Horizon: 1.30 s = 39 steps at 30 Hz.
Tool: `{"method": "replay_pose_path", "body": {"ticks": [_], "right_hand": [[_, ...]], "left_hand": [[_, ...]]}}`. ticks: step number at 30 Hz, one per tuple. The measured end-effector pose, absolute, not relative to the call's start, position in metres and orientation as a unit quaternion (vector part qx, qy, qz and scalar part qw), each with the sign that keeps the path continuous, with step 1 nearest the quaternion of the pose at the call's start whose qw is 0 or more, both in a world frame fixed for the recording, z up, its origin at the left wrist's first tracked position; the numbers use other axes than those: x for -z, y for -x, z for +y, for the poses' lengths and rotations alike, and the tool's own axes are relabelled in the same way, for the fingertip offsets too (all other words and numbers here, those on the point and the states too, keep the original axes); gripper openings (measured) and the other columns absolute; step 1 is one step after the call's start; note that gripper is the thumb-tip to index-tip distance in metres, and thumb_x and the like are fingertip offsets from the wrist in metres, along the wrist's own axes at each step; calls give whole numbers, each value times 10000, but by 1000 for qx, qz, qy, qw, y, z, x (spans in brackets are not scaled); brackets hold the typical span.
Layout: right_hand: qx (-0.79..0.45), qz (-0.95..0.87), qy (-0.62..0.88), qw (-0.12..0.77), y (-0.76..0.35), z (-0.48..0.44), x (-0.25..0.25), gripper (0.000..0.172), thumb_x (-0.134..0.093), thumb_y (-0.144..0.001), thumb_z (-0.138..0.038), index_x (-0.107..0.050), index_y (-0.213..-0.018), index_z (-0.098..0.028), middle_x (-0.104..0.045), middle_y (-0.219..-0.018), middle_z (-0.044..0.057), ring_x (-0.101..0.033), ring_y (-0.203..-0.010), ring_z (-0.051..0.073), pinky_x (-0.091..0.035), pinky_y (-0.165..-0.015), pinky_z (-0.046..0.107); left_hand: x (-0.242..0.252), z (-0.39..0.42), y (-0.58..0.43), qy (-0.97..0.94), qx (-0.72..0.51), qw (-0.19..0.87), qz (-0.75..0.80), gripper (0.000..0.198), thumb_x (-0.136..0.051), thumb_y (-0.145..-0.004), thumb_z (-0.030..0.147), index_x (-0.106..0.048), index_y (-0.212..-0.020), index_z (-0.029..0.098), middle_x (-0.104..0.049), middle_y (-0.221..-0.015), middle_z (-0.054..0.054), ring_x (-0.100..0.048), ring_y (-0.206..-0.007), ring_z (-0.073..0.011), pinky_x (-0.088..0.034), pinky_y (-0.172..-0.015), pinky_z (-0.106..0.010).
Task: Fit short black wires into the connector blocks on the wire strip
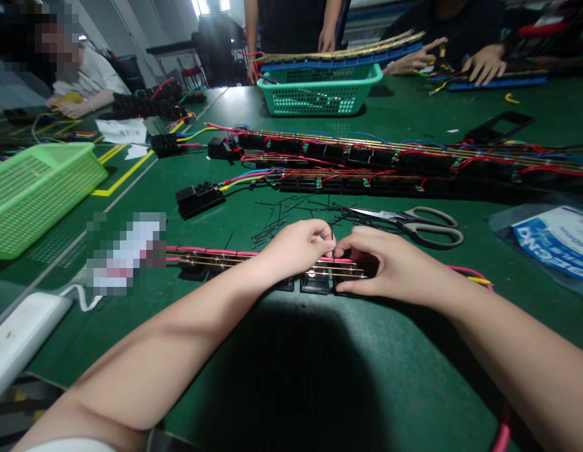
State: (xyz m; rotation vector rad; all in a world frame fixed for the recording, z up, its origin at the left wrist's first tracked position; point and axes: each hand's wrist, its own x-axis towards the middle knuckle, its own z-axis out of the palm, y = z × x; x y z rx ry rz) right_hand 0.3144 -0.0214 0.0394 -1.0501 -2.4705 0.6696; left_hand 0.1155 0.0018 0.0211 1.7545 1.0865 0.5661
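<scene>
A long strip of black sockets (216,262) with brass rails and a pink wire lies across the green table (291,376) in front of me. My left hand (298,246) rests on its middle with the fingers pinched at the pink wire. My right hand (390,267) lies just to the right, fingers curled and pressed onto the same strip; thumb and forefinger meet the left hand's fingertips. What the fingertips pinch is too small to name beyond the wire.
Scissors (413,223) and several cut black cable ties (282,220) lie just behind my hands. Finished socket strips (404,160) stretch behind them. A green basket (32,188) stands at left, a teal basket (319,94) at the back. Other people's hands work at the far edge.
</scene>
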Motion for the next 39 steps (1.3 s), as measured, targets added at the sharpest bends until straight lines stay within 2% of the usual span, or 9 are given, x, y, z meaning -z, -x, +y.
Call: {"method": "replay_pose_path", "body": {"ticks": [9, 22, 27, 33, 39], "right_hand": [[-236, -876, 377, 185, -313, -23, -40, 381, -790, -685, -397, -645, -970, -190, -599, -810, 34, -567, -711, 181, -435, -610, 285], [-240, -877, 370, 188, -314, -21, -38, 368, -787, -698, -397, -639, -970, -199, -586, -813, 31, -559, -718, 174, -442, -617, 282], [-243, -877, 370, 188, -314, -21, -38, 361, -787, -697, -399, -639, -958, -200, -589, -815, 33, -549, -706, 169, -433, -597, 276], [-243, -876, 372, 187, -314, -21, -39, 387, -786, -699, -394, -640, -990, -185, -586, -813, 36, -552, -710, 173, -440, -610, 284], [-240, -876, 377, 182, -313, -22, -40, 389, -784, -698, -394, -640, -994, -187, -589, -819, 37, -562, -724, 182, -441, -614, 288]], "left_hand": [[-25, 2, -115, -704, -219, 489, 465, 139, -586, -816, 281, -626, -800, 149, -620, -636, 19, -530, -583, -92, -369, -542, -201], [-23, 1, -117, -684, -254, 527, 436, 49, -548, -835, 196, -540, -790, 178, -676, -692, 17, -631, -664, -105, -447, -637, -212], [-23, 1, -116, -709, -249, 503, 427, 59, -518, -859, 206, -532, -804, 188, -686, -724, 22, -633, -683, -107, -451, -661, -220], [-24, 1, -116, -716, -230, 478, 455, 74, -544, -844, 250, -568, -833, 181, -682, -696, 18, -596, -615, -102, -389, -574, -206], [-28, -2, -115, -738, -212, 426, 478, 129, -546, -832, 299, -610, -851, 189, -660, -680, 20, -558, -604, -105, -354, -558, -214]]}}
